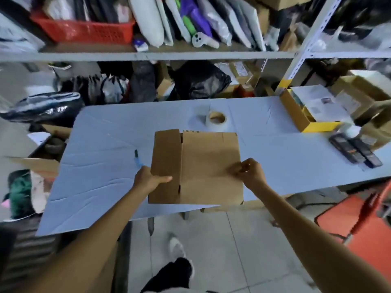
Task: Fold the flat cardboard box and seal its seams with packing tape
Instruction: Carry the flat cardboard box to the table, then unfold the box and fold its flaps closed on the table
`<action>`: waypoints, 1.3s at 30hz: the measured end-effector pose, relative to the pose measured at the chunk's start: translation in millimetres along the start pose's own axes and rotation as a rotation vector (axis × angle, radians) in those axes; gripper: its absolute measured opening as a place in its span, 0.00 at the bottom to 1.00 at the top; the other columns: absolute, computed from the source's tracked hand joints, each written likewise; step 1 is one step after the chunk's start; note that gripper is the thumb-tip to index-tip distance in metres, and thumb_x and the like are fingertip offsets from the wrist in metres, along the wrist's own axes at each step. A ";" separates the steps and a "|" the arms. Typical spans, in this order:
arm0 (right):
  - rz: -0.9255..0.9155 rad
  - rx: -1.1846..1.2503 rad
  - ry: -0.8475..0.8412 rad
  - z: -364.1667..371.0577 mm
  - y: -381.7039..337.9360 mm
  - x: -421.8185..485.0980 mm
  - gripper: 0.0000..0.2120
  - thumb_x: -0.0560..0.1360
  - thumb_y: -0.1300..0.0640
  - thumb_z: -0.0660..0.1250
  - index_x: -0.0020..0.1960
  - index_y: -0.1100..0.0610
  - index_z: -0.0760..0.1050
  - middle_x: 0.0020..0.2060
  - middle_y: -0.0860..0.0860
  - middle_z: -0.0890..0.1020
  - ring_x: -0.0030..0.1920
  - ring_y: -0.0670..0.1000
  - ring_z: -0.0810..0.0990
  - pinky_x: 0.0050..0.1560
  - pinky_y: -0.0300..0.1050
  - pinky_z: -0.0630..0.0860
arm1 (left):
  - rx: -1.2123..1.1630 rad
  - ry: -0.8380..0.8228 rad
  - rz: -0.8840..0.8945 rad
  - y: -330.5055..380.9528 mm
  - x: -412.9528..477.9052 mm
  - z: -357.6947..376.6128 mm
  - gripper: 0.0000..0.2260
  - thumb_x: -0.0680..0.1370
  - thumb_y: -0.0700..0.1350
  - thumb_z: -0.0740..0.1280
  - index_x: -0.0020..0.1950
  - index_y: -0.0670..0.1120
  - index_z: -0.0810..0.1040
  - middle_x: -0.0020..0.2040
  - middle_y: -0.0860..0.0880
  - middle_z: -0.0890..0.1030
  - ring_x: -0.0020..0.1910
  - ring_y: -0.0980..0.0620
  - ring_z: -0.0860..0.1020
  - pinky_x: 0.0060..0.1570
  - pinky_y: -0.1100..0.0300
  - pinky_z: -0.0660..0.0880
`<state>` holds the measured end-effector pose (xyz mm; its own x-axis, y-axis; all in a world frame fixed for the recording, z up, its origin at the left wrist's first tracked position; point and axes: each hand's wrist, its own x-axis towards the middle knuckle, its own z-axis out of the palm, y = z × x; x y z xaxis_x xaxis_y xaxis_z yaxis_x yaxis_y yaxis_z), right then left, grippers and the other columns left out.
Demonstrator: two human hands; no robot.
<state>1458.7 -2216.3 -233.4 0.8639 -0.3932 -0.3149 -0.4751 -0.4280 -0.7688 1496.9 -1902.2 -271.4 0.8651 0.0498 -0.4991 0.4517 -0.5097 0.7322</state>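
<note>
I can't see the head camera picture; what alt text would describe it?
Two bare hands, left hand and right hand, grip a flat cardboard box on a pale blue table. A roll of tape lies beyond it, before cluttered shelves.

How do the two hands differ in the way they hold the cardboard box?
The left hand grips the narrow left panel of the box, thumb flat on top; the right hand pinches the wide panel's right edge with curled fingers. The left hand sits slightly lower in view. Both hold the box over the table.

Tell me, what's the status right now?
Left hand grips the cardboard box flap. Right hand pinches its right edge. Tape roll untouched behind. Nothing in the way.
</note>
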 end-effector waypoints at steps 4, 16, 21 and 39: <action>0.023 -0.053 -0.060 14.2 -16.8 49.8 0.13 0.66 0.63 0.76 0.41 0.57 0.71 0.40 0.55 0.78 0.42 0.55 0.76 0.41 0.48 0.72 | 0.031 -0.011 -0.078 -5.9 43.9 4.1 0.48 0.47 0.73 0.73 0.59 0.47 0.78 0.55 0.48 0.82 0.52 0.48 0.80 0.54 0.50 0.79; 0.069 -0.180 -0.227 44.9 -25.1 163.2 0.14 0.69 0.64 0.73 0.46 0.60 0.68 0.45 0.57 0.77 0.37 0.51 0.72 0.29 0.37 0.68 | 0.144 0.115 -0.297 33.6 104.4 32.9 0.63 0.47 0.77 0.69 0.71 0.38 0.62 0.68 0.38 0.69 0.67 0.40 0.69 0.64 0.48 0.71; 0.020 -0.226 -0.283 60.2 -13.2 187.3 0.20 0.67 0.61 0.77 0.50 0.62 0.69 0.45 0.56 0.75 0.39 0.53 0.72 0.26 0.35 0.68 | 0.181 0.185 -0.403 47.8 110.4 54.0 0.57 0.59 0.71 0.72 0.75 0.38 0.54 0.73 0.36 0.59 0.73 0.37 0.57 0.70 0.48 0.61; 0.010 -0.122 -0.152 76.9 0.3 189.1 0.10 0.77 0.55 0.64 0.56 0.59 0.75 0.46 0.54 0.80 0.44 0.55 0.78 0.34 0.41 0.70 | 0.192 0.222 -0.468 49.3 124.1 84.1 0.59 0.56 0.71 0.73 0.71 0.33 0.55 0.64 0.39 0.57 0.64 0.40 0.59 0.60 0.49 0.66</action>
<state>1634.8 -2228.2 -335.9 0.8697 -0.2749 -0.4099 -0.4929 -0.5238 -0.6947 1608.2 -1993.4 -336.2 0.6160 0.4780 -0.6261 0.7693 -0.5360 0.3477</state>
